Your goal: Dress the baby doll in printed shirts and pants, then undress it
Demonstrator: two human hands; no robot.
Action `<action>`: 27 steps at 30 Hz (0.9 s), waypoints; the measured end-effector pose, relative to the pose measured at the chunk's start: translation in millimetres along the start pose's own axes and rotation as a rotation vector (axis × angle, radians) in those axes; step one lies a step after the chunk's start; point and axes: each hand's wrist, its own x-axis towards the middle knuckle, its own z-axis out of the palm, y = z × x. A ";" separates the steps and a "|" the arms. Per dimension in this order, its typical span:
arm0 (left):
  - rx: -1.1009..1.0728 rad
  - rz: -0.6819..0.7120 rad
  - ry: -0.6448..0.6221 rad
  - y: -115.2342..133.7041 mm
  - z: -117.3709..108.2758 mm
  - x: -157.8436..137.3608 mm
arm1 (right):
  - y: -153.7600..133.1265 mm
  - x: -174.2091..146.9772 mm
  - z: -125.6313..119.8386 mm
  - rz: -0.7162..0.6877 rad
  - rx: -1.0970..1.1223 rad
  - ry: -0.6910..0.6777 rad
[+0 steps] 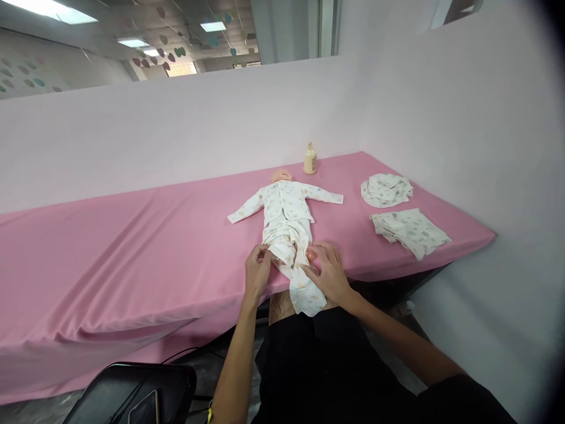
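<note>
A baby doll (pixel 281 175) lies on its back, arms spread, in a white printed baby jacket (pixel 283 197). White baby pants (pixel 286 238) are bunched around its lower body, and one loose leg of them hangs over the table's front edge. My left hand (pixel 257 268) is closed, pinching the bunched cloth on the left side. My right hand (pixel 327 274) is on the other side, its thumb on the pants' cloth and its fingers curled by the doll's bare foot (pixel 311 254). Cloth covers most of the doll's legs.
A pink sheet (pixel 176 247) covers the table. Behind the doll's head stands a pump bottle (pixel 310 160). Folded printed cloths, one rounded (pixel 386 190) and one flatter (pixel 410 231), lie at the right. A black chair (pixel 132 391) with a phone (pixel 145 408) is at lower left.
</note>
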 end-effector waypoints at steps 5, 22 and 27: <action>0.325 -0.008 -0.133 7.6 -3.5 -1.1 | 0.5 -39.2 -10.6 0.177 -0.050 0.041; 0.936 0.352 -0.797 118.2 40.3 93.5 | -35.7 -30.3 -20.3 -0.039 -0.049 0.061; 1.159 0.264 -0.866 116.2 60.3 116.7 | -34.0 -29.6 -25.1 -0.234 0.201 -0.215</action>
